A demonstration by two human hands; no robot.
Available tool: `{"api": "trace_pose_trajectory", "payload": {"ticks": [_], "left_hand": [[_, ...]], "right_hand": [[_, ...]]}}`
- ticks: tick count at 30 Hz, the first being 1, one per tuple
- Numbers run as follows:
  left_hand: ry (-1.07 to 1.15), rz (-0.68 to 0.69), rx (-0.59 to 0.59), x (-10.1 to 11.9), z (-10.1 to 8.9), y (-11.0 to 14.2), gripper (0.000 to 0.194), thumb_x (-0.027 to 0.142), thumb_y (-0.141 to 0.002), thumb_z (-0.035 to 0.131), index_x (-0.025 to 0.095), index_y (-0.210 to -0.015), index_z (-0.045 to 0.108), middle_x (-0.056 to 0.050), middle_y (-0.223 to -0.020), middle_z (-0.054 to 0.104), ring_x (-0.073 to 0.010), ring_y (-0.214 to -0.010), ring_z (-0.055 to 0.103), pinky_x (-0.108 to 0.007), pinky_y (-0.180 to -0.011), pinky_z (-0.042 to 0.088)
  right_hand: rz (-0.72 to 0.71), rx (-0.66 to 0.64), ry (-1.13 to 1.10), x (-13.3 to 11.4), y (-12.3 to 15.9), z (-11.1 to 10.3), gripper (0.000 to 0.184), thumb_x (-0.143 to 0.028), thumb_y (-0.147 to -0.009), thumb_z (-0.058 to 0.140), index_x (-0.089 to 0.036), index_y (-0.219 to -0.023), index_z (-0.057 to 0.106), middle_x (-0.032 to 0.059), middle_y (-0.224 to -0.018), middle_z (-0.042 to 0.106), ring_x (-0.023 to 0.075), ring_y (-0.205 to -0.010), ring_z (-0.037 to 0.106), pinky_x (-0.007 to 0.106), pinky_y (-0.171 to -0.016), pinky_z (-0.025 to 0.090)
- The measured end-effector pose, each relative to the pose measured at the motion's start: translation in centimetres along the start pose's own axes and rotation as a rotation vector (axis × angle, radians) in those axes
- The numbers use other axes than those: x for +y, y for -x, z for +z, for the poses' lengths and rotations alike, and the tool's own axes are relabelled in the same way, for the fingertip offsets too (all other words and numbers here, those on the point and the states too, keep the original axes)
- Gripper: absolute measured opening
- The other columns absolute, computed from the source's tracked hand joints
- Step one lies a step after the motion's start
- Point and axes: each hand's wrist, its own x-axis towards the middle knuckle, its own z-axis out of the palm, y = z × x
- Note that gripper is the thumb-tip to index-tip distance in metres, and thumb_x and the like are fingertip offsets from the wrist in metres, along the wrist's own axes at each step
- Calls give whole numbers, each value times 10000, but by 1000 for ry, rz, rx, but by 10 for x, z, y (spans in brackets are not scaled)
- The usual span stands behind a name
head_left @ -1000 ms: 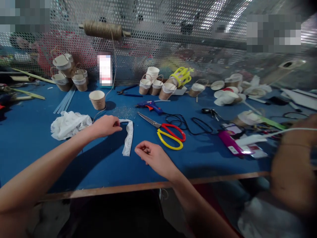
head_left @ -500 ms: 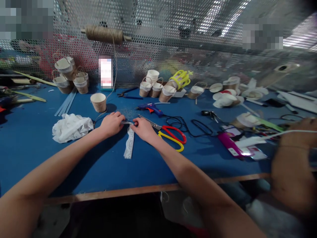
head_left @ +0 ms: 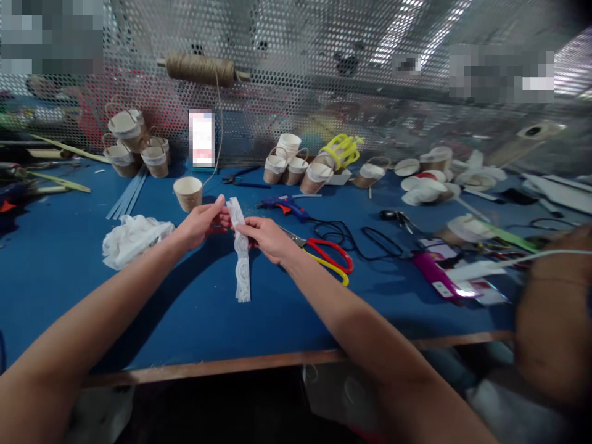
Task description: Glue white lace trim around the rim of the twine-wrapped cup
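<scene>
A white lace strip [head_left: 242, 271] hangs down, its upper end raised between my hands. My right hand [head_left: 268, 237] is closed on the strip, thumb pressed over its upper part. Just left of it is my left hand [head_left: 206, 223], thumb up and apart from the fingers, whose tips are beside or touching the lace's upper end; contact is hard to tell. Behind my left hand stands a twine-wrapped paper cup [head_left: 189, 193]. A bundle of white lace [head_left: 134, 240] lies to the left. Scissors [head_left: 330, 250] with red and yellow handles rest partly behind my right hand.
A blue glue gun [head_left: 287, 206] lies beyond my hands, its black cord running right. Small twine-wrapped cups [head_left: 317, 177] stand along the mesh wall. A twine roll [head_left: 200, 69] hangs above. Another person's arm [head_left: 552, 314] is at the right, near a purple package [head_left: 435, 274].
The lace's upper end has been lifted and straightened upright. My left hand has turned thumb-up and its fingers have loosened; my right hand has shifted its grip along the strip.
</scene>
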Motion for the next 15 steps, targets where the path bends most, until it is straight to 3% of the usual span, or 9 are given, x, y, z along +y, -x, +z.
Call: {"api": "trace_pose_trajectory", "payload": {"ticks": [2, 4, 8, 15], "left_hand": [[94, -108, -77, -10, 2, 6, 419, 539, -730, 570, 122, -770, 588, -41, -704, 611, -115, -675, 585, -271, -717, 471], [77, -131, -140, -17, 8, 13, 396, 490, -678, 656, 113, -786, 602, -54, -748, 631, -120, -697, 592, -284, -753, 466], [-7, -126, -120, -19, 20, 27, 298, 310, -578, 765, 117, -740, 607, -12, -700, 620, -91, -619, 559, -254, -677, 451], [-110, -89, -111, -20, 32, 42, 214, 270, -607, 716, 124, -620, 560, 65, -505, 505, -48, -456, 421, -200, -488, 321]], "right_hand": [[5, 8, -89, 1, -2, 0, 154, -319, -702, 613, -173, -657, 592, -2, -585, 572, 101, -521, 495, 239, -488, 364], [-2, 23, -158, 1, -2, 0, 151, -320, -681, 635, -171, -685, 613, -3, -611, 589, 98, -537, 503, 234, -497, 369], [-29, 54, -259, -3, -1, -1, 153, -297, -645, 670, -172, -731, 650, -13, -649, 615, 93, -573, 511, 226, -520, 369], [-19, 62, -431, -15, 2, -3, 149, -297, -654, 655, -177, -741, 639, 6, -682, 659, 118, -638, 556, 254, -603, 436]]}}
